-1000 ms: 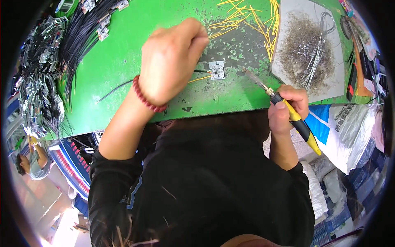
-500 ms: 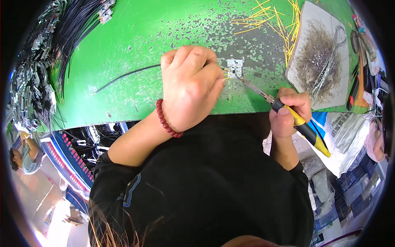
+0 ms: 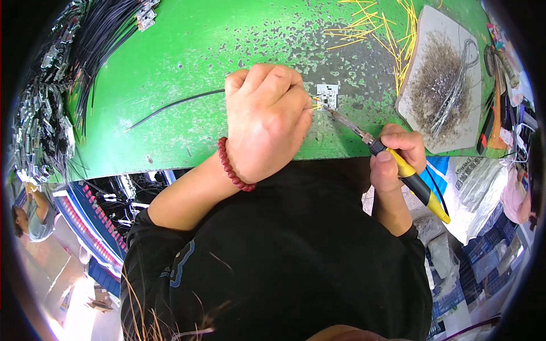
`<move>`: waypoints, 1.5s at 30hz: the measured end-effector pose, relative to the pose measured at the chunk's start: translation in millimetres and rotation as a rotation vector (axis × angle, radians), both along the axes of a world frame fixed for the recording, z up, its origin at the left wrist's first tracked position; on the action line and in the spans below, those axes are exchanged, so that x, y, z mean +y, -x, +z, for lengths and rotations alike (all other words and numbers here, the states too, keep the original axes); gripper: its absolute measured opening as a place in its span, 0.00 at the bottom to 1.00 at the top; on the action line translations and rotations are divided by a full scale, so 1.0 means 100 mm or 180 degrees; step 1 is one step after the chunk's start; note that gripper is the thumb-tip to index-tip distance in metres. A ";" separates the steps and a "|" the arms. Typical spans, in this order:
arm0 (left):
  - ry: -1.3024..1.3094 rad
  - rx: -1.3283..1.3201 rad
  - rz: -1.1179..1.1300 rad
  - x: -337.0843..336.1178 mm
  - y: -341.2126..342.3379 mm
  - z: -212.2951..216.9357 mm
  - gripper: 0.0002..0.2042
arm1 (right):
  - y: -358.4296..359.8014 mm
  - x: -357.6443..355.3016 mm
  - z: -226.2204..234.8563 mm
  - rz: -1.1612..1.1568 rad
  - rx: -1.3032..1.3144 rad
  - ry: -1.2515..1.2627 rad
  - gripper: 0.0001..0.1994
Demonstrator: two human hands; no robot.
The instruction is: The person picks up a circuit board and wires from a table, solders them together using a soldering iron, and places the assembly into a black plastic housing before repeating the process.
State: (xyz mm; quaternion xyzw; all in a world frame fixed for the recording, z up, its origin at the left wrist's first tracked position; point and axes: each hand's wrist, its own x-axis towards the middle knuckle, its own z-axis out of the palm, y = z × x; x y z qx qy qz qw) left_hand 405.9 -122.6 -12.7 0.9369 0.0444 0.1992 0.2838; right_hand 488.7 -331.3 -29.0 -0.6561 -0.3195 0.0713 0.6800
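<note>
My left hand [image 3: 267, 111], with a red bead bracelet at the wrist, is closed with its knuckles up over the green table. A black cable [image 3: 170, 106] runs out from under it to the left. On its other side, thin wire ends reach the edge of a small white circuit board [image 3: 328, 94]. The fingertips are hidden, but the cable passes through the grip. My right hand [image 3: 395, 156] grips a yellow and black soldering iron [image 3: 406, 173]. The iron's tip lies at the board's lower left edge, by the wire ends.
Black cables [image 3: 108, 40] and a heap of circuit boards [image 3: 45, 108] lie at the left. Yellow wires [image 3: 398, 40] are scattered at the far right, beside a pale slab [image 3: 418, 91] with dark residue and solder wire. Hand tools [image 3: 503, 96] lie at the right edge.
The soldering iron's tip has shifted slightly left along the board's lower edge, toward the wire ends. My right hand has moved a little left with it; my left hand is nearly still.
</note>
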 end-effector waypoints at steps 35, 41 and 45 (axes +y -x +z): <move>-0.2345 0.2491 0.3544 2.90 2.07 0.34 0.08 | -0.14 0.27 -0.09 0.0043 -0.0651 0.1022 0.14; -0.2356 0.2596 0.2699 2.93 2.16 0.60 0.06 | -0.17 0.31 -0.14 0.0124 -0.1056 0.0949 0.14; -0.2163 0.1045 0.2214 2.27 2.18 1.12 0.05 | -0.11 0.29 -0.04 0.0089 -0.0336 0.1066 0.12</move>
